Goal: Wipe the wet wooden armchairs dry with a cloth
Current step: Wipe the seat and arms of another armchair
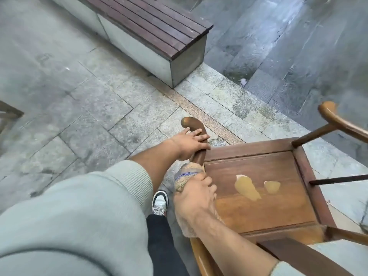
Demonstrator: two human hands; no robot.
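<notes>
A brown wooden armchair [258, 194] stands below me at the right, its flat seat showing two worn pale patches. My left hand [189, 145] grips the curved left armrest [196, 126] near its rounded front end. Just behind it, my right hand [196, 198] holds a beige cloth with a blue stripe [185, 176], wrapped around the same armrest. The chair's other armrest [338, 120] curves off at the right edge.
A slatted dark wooden bench on a stone base [159, 36] stands ahead. Wet grey paving [79, 96] surrounds the chair, with darker wet slabs at the upper right. My foot in a white shoe [160, 202] is beside the chair. Another piece of wooden furniture [8, 112] shows at the left edge.
</notes>
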